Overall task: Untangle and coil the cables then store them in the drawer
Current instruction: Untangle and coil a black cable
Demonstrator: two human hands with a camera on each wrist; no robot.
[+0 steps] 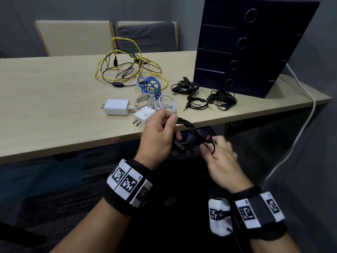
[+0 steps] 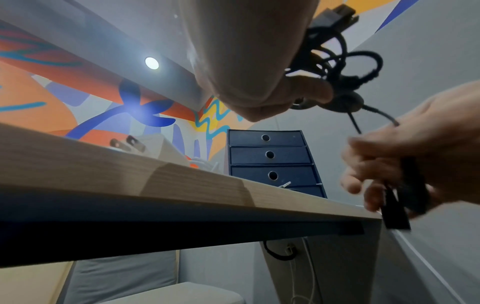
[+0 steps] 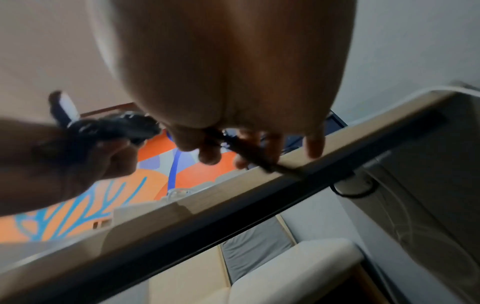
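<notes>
1. Pale wood table in a grey-walled room, two chairs behind it, carries most of my work; the dark blue four-drawer unit stands at its right end with every drawer closed, so nothing is stored yet.
2. My left hand is wrapped round a half-wound black cable in front of the table edge; my right hand pinches its loose tail.
3. Coiled already, as far as I can judge: three small black bundles near the drawers, two white charger leads and a rougher blue network cable.
4. Left to do: the yellow cable, knotted with a thin black one, then all the stowing.
</notes>
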